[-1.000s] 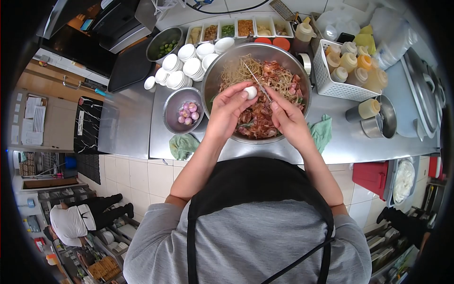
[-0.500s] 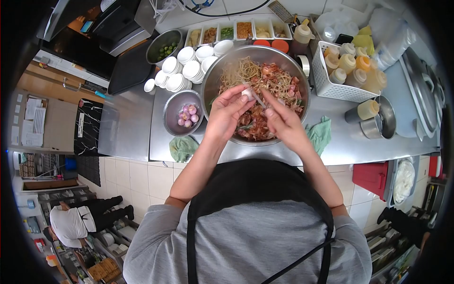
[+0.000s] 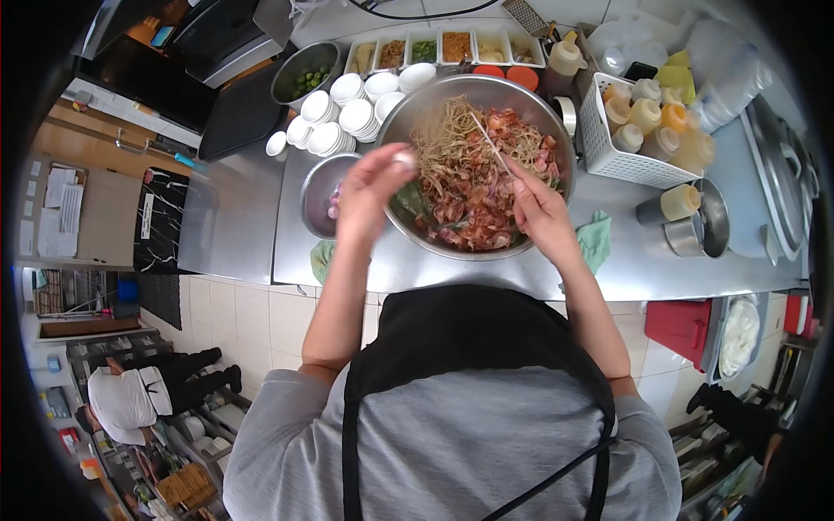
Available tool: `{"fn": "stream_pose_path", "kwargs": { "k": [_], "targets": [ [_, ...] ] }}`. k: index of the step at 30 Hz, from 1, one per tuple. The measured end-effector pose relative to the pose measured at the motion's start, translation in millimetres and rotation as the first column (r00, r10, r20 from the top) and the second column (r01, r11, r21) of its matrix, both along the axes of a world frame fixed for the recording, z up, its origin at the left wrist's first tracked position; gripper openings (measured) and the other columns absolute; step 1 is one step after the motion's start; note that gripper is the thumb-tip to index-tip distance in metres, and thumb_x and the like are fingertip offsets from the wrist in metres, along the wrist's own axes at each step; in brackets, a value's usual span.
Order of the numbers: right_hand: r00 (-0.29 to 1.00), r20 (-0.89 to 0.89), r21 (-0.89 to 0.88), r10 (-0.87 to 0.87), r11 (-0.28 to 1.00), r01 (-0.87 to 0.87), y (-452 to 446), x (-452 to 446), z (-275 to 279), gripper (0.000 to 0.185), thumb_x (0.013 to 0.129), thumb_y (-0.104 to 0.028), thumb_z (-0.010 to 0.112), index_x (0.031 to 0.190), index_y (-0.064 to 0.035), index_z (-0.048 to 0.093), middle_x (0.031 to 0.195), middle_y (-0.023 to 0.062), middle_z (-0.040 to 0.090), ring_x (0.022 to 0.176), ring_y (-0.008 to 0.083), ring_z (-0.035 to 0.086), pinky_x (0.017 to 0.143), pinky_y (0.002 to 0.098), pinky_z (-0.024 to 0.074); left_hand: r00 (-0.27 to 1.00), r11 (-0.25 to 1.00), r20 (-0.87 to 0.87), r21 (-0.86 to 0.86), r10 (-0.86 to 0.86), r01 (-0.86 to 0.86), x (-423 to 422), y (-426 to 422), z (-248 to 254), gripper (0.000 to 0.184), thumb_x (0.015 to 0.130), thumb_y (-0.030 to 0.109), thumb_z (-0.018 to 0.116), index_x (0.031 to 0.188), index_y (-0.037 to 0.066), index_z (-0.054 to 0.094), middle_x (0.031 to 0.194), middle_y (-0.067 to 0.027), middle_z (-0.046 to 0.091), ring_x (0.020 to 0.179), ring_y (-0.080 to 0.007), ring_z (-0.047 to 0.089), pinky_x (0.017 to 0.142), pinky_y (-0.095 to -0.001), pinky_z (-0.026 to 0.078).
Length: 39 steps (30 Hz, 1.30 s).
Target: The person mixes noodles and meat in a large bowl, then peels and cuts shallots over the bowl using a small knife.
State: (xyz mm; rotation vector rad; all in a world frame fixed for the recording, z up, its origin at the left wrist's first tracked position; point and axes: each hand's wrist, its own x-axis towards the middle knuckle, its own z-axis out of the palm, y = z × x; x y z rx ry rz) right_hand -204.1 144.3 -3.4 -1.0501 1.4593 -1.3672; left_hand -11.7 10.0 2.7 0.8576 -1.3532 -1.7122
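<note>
A small pale round piece [image 3: 404,159], perhaps a peeled shallot, is pinched in my left hand [image 3: 369,191], which is blurred between two bowls. Below and left of that hand, a smaller metal bowl [image 3: 314,201] is partly hidden, with purple shallots [image 3: 334,207] showing. My right hand [image 3: 540,208] grips a thin knife [image 3: 492,142], its blade pointing up and left over the large metal bowl [image 3: 569,143]. Brown stringy strips [image 3: 447,143] and reddish chopped pieces [image 3: 473,208] lie in the large bowl.
White cups [image 3: 356,117] are stacked behind the small bowl. Trays of toppings [image 3: 456,48] line the back. To the right are a white basket [image 3: 643,165] of bottles and a green cloth [image 3: 595,241]. A person [image 3: 130,399] is at lower left.
My left hand has moved left with the pale piece, away from the knife and toward the small bowl. My right hand has shifted slightly right, and the blade shows more fully than half a second ago.
</note>
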Motion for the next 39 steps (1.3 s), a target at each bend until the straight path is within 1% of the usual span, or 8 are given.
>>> {"fn": "stream_pose_path", "kwargs": {
  "k": [3,5,8,10,13,20,33,39],
  "targets": [
    [0.998,-0.054,0.076,-0.027,0.997,0.031,3.1,-5.5,-7.5,0.035,0.090,-0.017,0.038,0.126,-0.0137,0.040,0.058,-0.0042,0.037,0.049,0.0036,0.035,0.044,0.0169,0.0307,0.917,0.975,0.337,-0.132,0.214,-0.179,48.8,-32.5,-18.7,0.026,0.076,0.004,0.056,0.102,0.000,0.056,0.088,-0.0099,0.061,0.082,-0.0136,0.057,0.072,-0.0248,0.045],
    [0.998,-0.033,0.075,-0.046,0.996,0.048,4.8,-4.5,-10.8,0.035,0.089,-0.014,0.040,0.123,-0.0136,0.043,0.061,-0.0028,0.040,0.052,0.0046,0.037,0.048,0.0183,0.0331,0.641,0.708,0.523,-0.704,0.562,-0.046,75.4,-51.3,-44.9,0.024,0.070,0.004,0.061,0.094,0.002,0.060,0.081,-0.0093,0.061,0.075,-0.0123,0.057,0.062,-0.0256,0.045],
    [0.998,-0.061,0.056,-0.019,0.998,0.022,3.5,-2.9,-13.8,0.036,0.088,-0.010,0.041,0.124,-0.0150,0.043,0.063,-0.0028,0.040,0.052,0.0046,0.036,0.048,0.0182,0.0334,0.626,0.826,0.638,-0.564,0.448,-0.016,50.1,-28.7,-34.5,0.018,0.064,0.004,0.065,0.083,0.004,0.064,0.075,-0.0091,0.062,0.071,-0.0167,0.057,0.060,-0.0287,0.044],
    [0.993,-0.113,0.036,0.036,0.999,-0.032,2.1,-2.2,-9.9,0.038,0.088,-0.010,0.040,0.126,-0.0165,0.039,0.060,-0.0041,0.037,0.050,0.0036,0.034,0.044,0.0169,0.0312,0.625,0.569,0.666,-0.721,0.407,0.397,24.2,-18.6,-45.2,0.011,0.060,0.003,0.064,0.070,0.006,0.065,0.074,-0.0093,0.062,0.075,-0.0273,0.056,0.063,-0.0337,0.045],
    [0.998,-0.055,0.068,0.022,0.998,-0.018,4.5,-1.2,-0.1,0.036,0.086,-0.009,0.043,0.122,-0.0126,0.044,0.064,-0.0020,0.043,0.054,0.0061,0.038,0.052,0.0199,0.0356,0.086,0.633,0.940,-0.288,0.330,0.719,-22.8,1.6,-59.8,0.012,0.065,0.009,0.056,0.071,0.005,0.065,0.076,-0.0153,0.061,0.081,-0.0272,0.058,0.071,-0.0356,0.047],
    [0.998,0.047,0.039,-0.035,0.999,0.033,9.5,-10.0,-8.4,0.035,0.087,-0.011,0.044,0.122,-0.0119,0.044,0.059,-0.0030,0.040,0.051,0.0034,0.037,0.044,0.0177,0.0305,0.160,0.665,0.985,-0.162,0.065,0.729,-39.9,-6.8,-88.0,0.018,0.063,0.013,0.057,0.077,0.004,0.063,0.079,-0.0171,0.060,0.080,-0.0331,0.057,0.069,-0.0376,0.048],
    [0.998,0.057,0.005,0.009,1.000,-0.009,2.3,5.1,10.4,0.038,0.088,-0.012,0.042,0.125,-0.0129,0.040,0.056,-0.0038,0.038,0.047,0.0033,0.035,0.041,0.0174,0.0289,0.844,0.825,0.537,-0.486,0.021,0.289,-13.6,3.1,8.8,0.027,0.067,0.001,0.065,0.092,0.002,0.056,0.092,-0.0085,0.055,0.086,-0.0165,0.056,0.070,-0.0257,0.046],
    [0.969,0.203,-0.040,0.140,0.990,-0.134,5.7,22.4,21.5,0.041,0.088,-0.010,0.041,0.128,-0.0082,0.034,0.068,-0.0031,0.040,0.053,0.0033,0.036,0.047,0.0170,0.0316,0.958,0.968,0.245,-0.162,-0.146,0.189,-26.4,18.9,2.7,0.029,0.069,-0.001,0.064,0.096,-0.001,0.053,0.089,-0.0063,0.060,0.081,-0.0119,0.058,0.073,-0.0235,0.046]
  ]
}}
